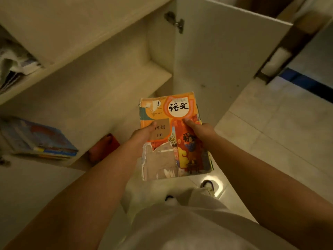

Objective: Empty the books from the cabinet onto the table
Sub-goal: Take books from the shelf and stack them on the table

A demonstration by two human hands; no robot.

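Books (175, 134) sit stacked between both my hands, lifted clear of the cabinet (100, 83) and held in front of its open door (225, 51). My left hand (144, 133) grips the left edge with the thumb laid over the cover, and my right hand (200, 131) grips the right edge the same way; the fingers underneath are hidden. The top book's orange cover is torn and peeling at its lower left, so I judge it could rip further or slide off the stack if I tilt it while turning toward the table, which is not in view. At least 1 more pile of books (41, 141) lies on the lower shelf at left, with a red item (104, 147) near it and papers (16, 65) on the shelf above. The open door stands close to my right elbow, and I could knock it as I swing away.
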